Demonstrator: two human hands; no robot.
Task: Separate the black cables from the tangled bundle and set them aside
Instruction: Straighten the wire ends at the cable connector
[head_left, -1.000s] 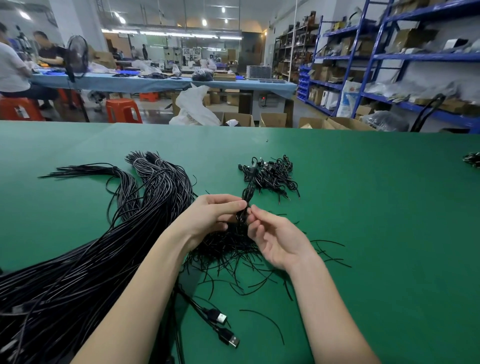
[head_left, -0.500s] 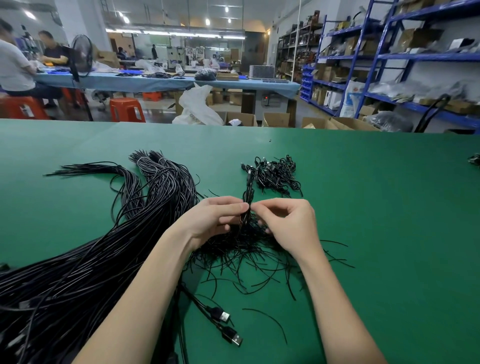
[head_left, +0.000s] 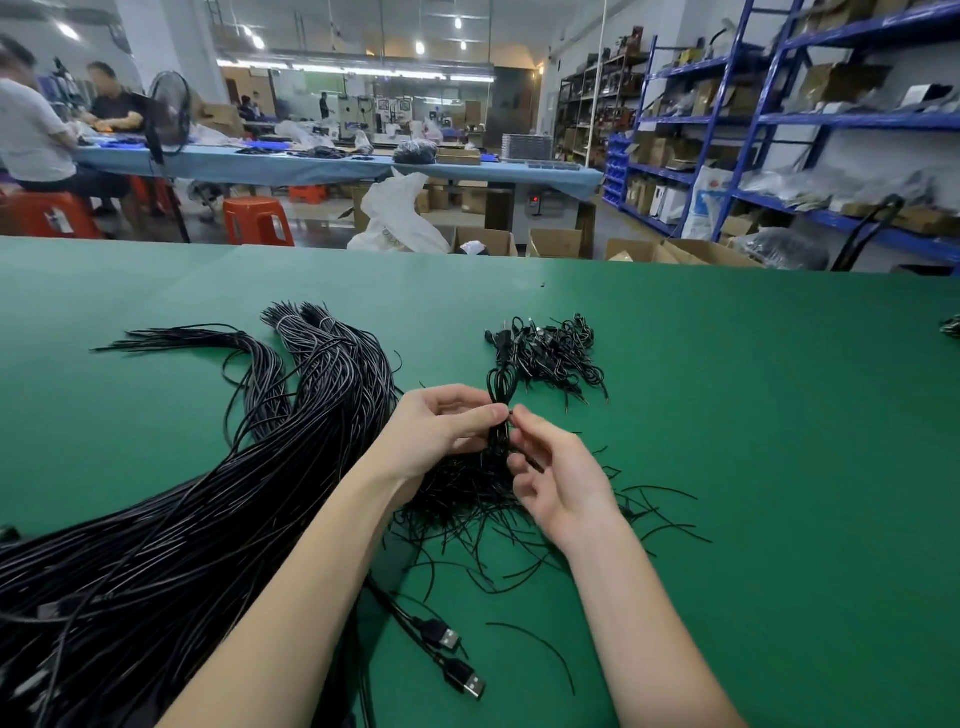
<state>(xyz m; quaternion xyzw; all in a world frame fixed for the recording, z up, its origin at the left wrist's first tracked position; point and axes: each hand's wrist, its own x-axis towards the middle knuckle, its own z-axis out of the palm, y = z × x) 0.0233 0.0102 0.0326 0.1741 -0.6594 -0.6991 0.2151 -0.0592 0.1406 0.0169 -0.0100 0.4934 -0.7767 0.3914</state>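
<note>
Nearest the camera, 2 USB plugs (head_left: 454, 660) lie on the green table (head_left: 753, 467) between the forearms. Past them, a tangled bundle (head_left: 467, 499) of thin black wires spreads under both wrists. Above it, the left hand (head_left: 441, 431) pinches a looped black cable (head_left: 500, 400) between thumb and forefinger, holding it upright. The right hand (head_left: 558, 478) pinches the same cable just beside it, its other fingers loosely curled. A thick sheaf of long cables (head_left: 208, 493) sweeps along the left. Farther back sits a small pile of separated cables (head_left: 550, 351).
</note>
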